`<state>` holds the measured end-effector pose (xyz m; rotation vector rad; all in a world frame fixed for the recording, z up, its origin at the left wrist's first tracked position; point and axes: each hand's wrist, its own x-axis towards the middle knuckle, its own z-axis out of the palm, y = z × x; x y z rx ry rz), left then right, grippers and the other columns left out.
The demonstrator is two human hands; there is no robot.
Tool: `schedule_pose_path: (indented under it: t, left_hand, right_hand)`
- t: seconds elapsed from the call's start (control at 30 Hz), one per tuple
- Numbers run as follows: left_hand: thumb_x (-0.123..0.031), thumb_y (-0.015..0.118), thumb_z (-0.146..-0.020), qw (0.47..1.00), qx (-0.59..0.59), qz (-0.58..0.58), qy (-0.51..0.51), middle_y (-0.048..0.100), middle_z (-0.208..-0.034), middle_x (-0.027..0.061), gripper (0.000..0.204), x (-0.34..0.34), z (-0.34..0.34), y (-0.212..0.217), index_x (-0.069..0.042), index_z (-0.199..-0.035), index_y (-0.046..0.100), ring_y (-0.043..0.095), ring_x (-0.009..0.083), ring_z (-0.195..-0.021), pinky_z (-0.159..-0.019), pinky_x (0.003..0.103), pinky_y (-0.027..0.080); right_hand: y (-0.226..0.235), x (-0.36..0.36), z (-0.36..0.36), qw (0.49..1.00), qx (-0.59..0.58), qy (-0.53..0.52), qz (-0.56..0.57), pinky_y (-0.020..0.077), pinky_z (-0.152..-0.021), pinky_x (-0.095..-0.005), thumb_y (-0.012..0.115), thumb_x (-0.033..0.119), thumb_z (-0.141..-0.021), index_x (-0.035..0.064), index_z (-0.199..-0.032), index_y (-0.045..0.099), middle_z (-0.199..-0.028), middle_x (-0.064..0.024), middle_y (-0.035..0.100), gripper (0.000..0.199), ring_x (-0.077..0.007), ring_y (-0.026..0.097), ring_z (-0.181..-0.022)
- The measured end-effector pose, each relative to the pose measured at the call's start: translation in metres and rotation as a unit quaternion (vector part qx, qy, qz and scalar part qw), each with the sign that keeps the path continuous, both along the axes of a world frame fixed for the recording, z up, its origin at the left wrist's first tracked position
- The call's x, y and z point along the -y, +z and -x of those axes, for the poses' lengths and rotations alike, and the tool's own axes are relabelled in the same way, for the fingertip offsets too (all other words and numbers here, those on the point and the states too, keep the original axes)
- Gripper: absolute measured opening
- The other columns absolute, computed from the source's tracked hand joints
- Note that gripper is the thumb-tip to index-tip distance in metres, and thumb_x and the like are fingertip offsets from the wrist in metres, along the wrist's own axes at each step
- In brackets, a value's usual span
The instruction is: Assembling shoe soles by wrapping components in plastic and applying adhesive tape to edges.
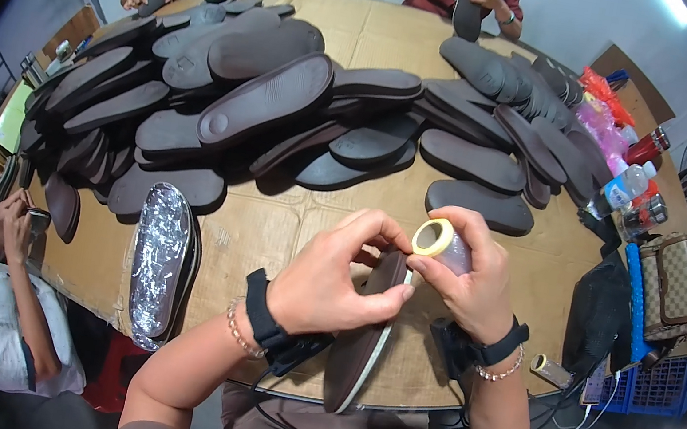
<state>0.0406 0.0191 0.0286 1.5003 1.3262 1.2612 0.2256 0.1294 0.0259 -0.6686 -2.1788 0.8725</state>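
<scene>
My left hand [342, 282] grips a dark brown shoe sole [357, 356] near its far end, thumb on one side and fingers on the other. The sole stands on its edge, with a pale strip along its right side. In my right hand [481, 281] is a roll of transparent film or tape [456, 257] with a yellow core ring; its fingers wrap round it. The roll's end almost touches the sole's tip by my left fingertips. To the left lies a sole with shiny silvery film on top [159, 262], apparently stacked on another dark sole.
A big pile of dark soles [267, 99] covers the far side of the cardboard-topped table [304, 235]. At right are bottles [627, 186], a checked bag [669, 284], a black bag [597, 313], another roll [551, 370] and cables. Several co-workers handle soles around the table.
</scene>
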Motion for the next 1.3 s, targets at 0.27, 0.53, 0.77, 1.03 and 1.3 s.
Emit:
schedule_pose_path:
  t: [0.27,0.53,0.77,1.03,1.3]
  left_hand:
    - [-0.009,0.085,-0.075,0.971,-0.037,-0.237,0.013,0.056,-0.137,0.0159,0.064,0.027,0.001,0.049,0.0,-0.132,0.058,0.058,0.0254,-0.129,-0.115,0.038,0.046]
    - [-0.01,0.083,-0.078,0.973,-0.088,-0.213,-0.028,0.06,-0.136,0.0192,0.069,0.035,0.01,0.036,0.002,-0.14,0.055,0.06,0.0323,-0.127,-0.108,0.039,0.047]
    - [-0.011,0.083,-0.078,0.972,-0.074,-0.222,-0.028,0.06,-0.136,0.0197,0.07,0.034,0.011,0.032,0.001,-0.141,0.055,0.06,0.0332,-0.128,-0.109,0.04,0.047]
    - [-0.01,0.084,-0.078,0.975,-0.09,-0.201,-0.039,0.056,-0.143,0.0203,0.075,0.034,0.015,0.036,0.005,-0.144,0.052,0.056,0.0294,-0.135,-0.114,0.04,0.046]
    - [-0.011,0.084,-0.077,0.971,-0.101,-0.214,-0.038,0.058,-0.141,0.0208,0.074,0.03,0.015,0.036,0.005,-0.143,0.054,0.058,0.0304,-0.132,-0.111,0.04,0.047]
  right_hand:
    - [0.089,0.033,-0.019,0.978,-0.009,0.097,-0.186,0.0541,-0.076,-0.0403,0.081,0.042,-0.084,0.0012,-0.119,0.064,-0.099,-0.0167,0.065,0.056,-0.0353,0.067,-0.086]
    - [0.09,0.05,-0.018,0.936,-0.088,-0.028,-0.338,0.0572,-0.071,-0.0361,0.096,0.026,-0.067,0.0029,-0.116,0.07,-0.102,-0.0141,0.066,0.061,-0.0279,0.069,-0.086]
    - [0.084,0.043,-0.007,0.937,-0.097,-0.058,-0.332,0.0571,-0.073,-0.0368,0.096,0.018,-0.065,0.002,-0.117,0.07,-0.105,-0.0137,0.066,0.06,-0.0282,0.069,-0.087]
    - [0.082,0.037,0.001,0.942,-0.086,-0.054,-0.319,0.0569,-0.074,-0.0371,0.096,0.016,-0.064,0.0027,-0.117,0.07,-0.105,-0.0136,0.066,0.06,-0.0288,0.068,-0.087]
    - [0.082,0.037,0.002,0.947,-0.065,-0.061,-0.309,0.0562,-0.072,-0.0375,0.095,0.017,-0.066,0.0029,-0.115,0.07,-0.103,-0.0129,0.066,0.056,-0.0288,0.068,-0.086]
